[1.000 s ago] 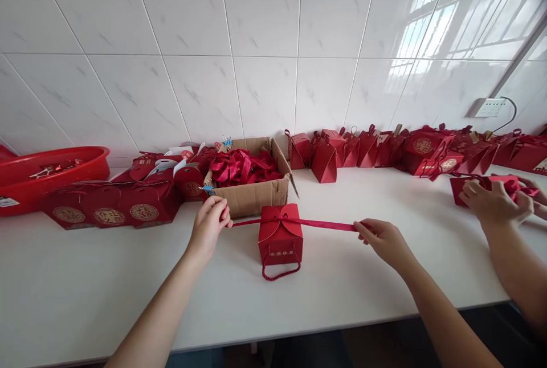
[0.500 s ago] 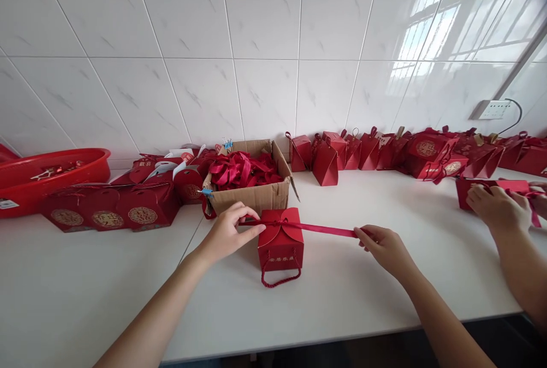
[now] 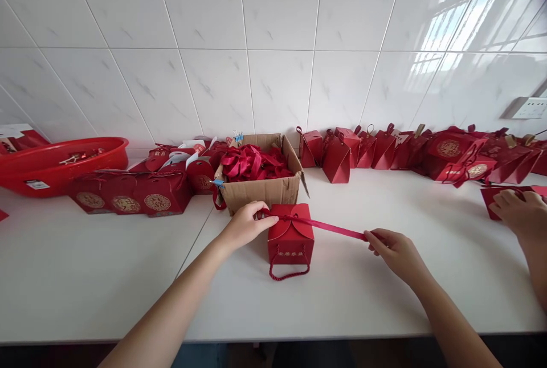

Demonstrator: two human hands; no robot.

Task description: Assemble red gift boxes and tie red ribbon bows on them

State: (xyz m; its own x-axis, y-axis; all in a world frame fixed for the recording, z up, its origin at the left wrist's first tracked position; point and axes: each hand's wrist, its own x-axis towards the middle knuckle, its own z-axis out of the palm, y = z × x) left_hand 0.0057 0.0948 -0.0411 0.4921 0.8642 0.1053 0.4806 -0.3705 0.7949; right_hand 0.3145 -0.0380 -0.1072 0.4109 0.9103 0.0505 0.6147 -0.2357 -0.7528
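Observation:
In front of me a small red gift box (image 3: pixel 291 240) stands upright on the white table, its top flaps folded together. A twisted cord handle (image 3: pixel 289 276) hangs down its near side. A red satin ribbon (image 3: pixel 335 228) runs across the top of the box. My left hand (image 3: pixel 248 224) is closed on the ribbon's left part, at the box's upper left edge. Off to the right, my right hand (image 3: pixel 395 251) pinches the other end and holds it stretched out, apart from the box.
Behind the gift box stands a cardboard box (image 3: pixel 265 190) full of red ribbons. Several red boxes (image 3: pixel 160 197) and a red basin (image 3: pixel 55 160) are at left. More red boxes (image 3: pixel 336 160) line the wall. At far right a co-worker's hand (image 3: pixel 521 214) rests on another red box.
My view has turned left and shifted the scene rightward. Both hands still grip the ribbon; the right end now hangs slightly lower, so the ribbon slopes more.

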